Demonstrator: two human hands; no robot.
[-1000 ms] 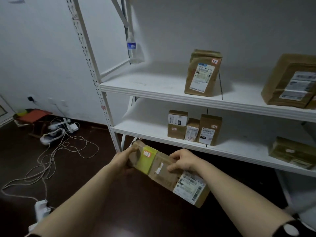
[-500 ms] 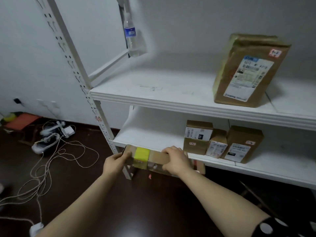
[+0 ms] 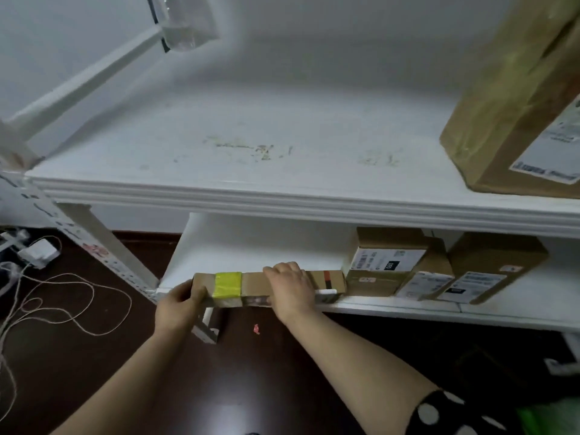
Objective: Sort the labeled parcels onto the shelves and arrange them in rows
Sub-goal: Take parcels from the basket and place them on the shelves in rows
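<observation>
Parcel held by left fingers, under right fingers.

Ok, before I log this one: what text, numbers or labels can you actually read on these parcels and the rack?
"060", uncertain: white on a black patch, label of the stacked box.
Label on the large parcel: blurred.
Labels on the middle small parcel and right small parcel: blurred.
Label on the long parcel: edge-on, unreadable.
Red mark on the rack post: blurred.
</observation>
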